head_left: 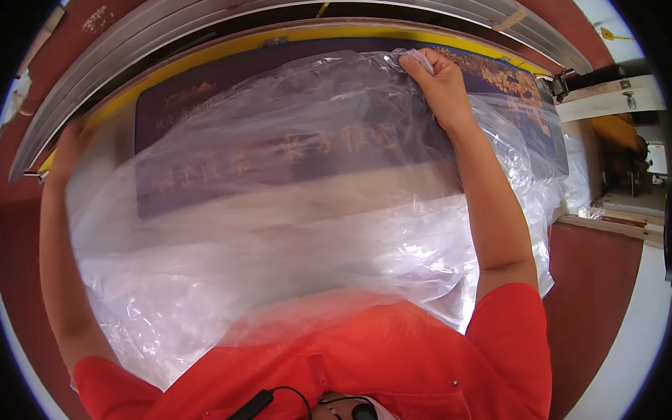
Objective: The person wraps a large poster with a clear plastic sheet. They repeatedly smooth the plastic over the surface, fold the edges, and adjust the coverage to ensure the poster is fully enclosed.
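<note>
A large sheet of clear plastic film [298,231] spreads in front of me, wrinkled and shiny. My right hand [442,86] pinches its gathered upper edge between thumb and fingers. Far to the left, my left hand [70,147] is raised at the film's other side; motion smears its fingers, so its grip is unclear. Behind the film stands a dark blue-purple panel [162,111] with gold lettering and a gold floral pattern at its upper right. The film veils most of the panel, while its top left and right corners show bare.
Yellow edging [208,54] runs behind the panel's top. Beyond it, long silver metal rails [402,6] span from left to right, with a piece of tan tape on them. A white bar with a latch [614,100] juts in at right, above a dark red surface [592,285].
</note>
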The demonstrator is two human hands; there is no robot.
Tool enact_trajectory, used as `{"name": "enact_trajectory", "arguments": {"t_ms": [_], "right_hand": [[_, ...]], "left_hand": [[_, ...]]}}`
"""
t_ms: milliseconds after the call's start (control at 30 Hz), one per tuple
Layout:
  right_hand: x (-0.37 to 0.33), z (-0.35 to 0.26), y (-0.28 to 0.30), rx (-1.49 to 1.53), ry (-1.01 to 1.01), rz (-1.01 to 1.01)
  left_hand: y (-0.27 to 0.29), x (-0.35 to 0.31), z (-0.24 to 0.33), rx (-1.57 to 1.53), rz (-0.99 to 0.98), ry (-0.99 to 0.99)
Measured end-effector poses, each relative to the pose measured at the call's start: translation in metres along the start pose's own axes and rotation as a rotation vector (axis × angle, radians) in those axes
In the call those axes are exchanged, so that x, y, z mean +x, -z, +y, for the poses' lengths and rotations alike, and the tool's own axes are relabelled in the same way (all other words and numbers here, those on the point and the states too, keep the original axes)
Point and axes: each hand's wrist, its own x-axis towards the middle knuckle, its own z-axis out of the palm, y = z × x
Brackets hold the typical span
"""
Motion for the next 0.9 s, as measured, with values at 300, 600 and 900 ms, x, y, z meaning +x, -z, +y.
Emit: {"name": "enact_trajectory", "arguments": {"t_ms": [300,600,900], "right_hand": [[0.0,-0.003,-0.009,0.033,0.134,-0.017],[-0.06,-0.036,-0.037,-0.71,0.43,-0.254],[-0.139,-0.094,0.006,-0.722,0.347,-0.506]], "left_hand": [[-0.068,0.044,0.425,-1.209,0.226,-0.378],[-0.037,-0.049,0.231,-0.904,0.216,-0.197],[-0.016,-0.295,-0.234,-0.771,0.023,0.579]]}}
